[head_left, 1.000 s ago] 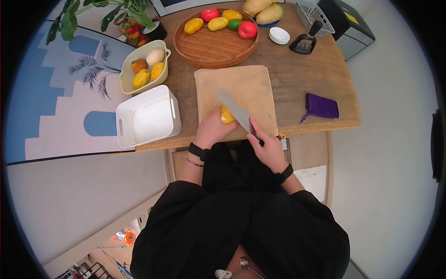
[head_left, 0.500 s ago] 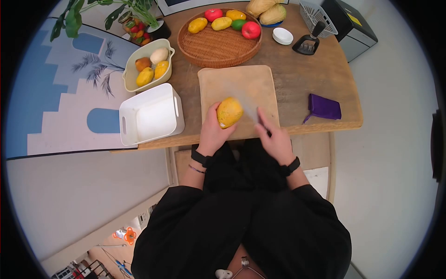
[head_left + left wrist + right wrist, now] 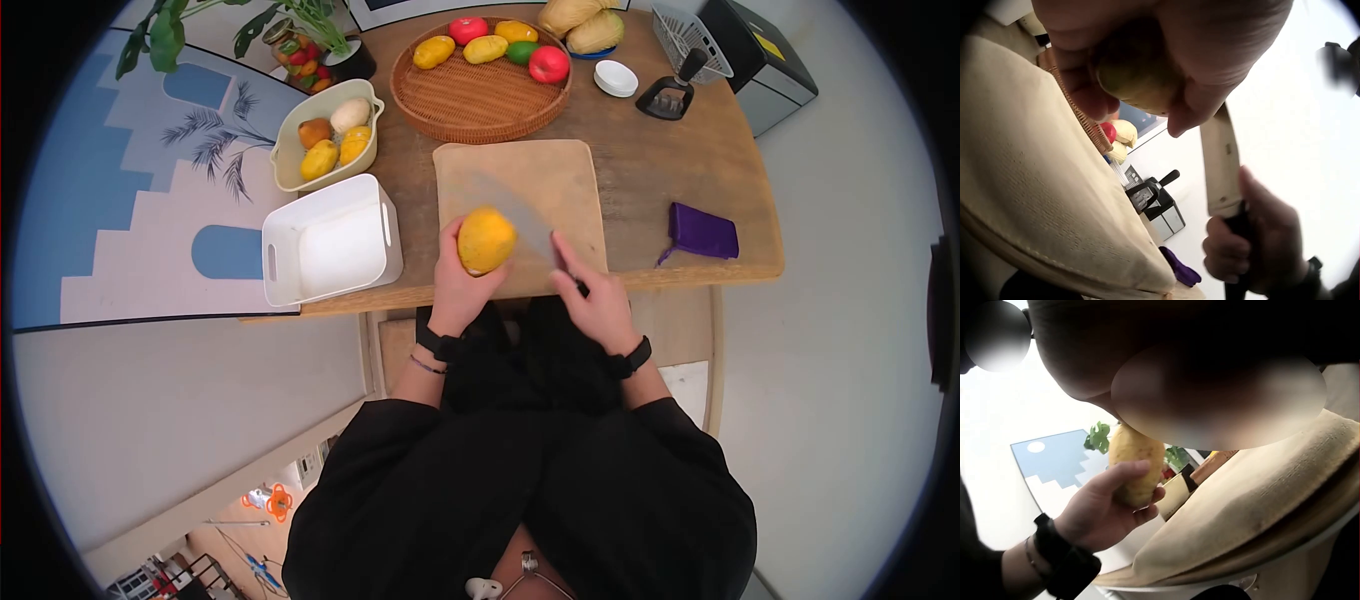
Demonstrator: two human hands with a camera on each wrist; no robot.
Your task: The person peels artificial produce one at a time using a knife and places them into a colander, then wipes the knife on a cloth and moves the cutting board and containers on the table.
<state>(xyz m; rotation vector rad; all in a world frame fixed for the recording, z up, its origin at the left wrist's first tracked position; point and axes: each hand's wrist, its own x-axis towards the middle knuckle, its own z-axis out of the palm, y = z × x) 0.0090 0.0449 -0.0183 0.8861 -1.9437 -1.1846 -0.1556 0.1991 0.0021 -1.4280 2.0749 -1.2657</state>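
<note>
My left hand [image 3: 463, 292] grips a yellow, speckled mango [image 3: 487, 240], fingers and thumb wrapped round its sides. It is held over the near part of a beige mat [image 3: 545, 165], and in the right wrist view it stands roughly upright in the grasp. To the right, my right hand [image 3: 603, 308] holds a large kitchen knife [image 3: 1221, 162] by its black handle. The blade, blurred in the head view, points up and left past the mango's far side. In the left wrist view the palm and fingers cover much of the mango.
Beyond the mat stands a round wicker tray [image 3: 455, 100] of fruit. Left of the mat are a white bin [image 3: 335, 250] and a cream basket [image 3: 285, 150] with produce. A purple pouch [image 3: 705, 232], a white bowl [image 3: 616, 78] and a black-handled tool [image 3: 668, 97] are on the right.
The mango has come up from under the knife blade and turned in the left hand. The right hand has drawn the knife back to the right, away from it.
</note>
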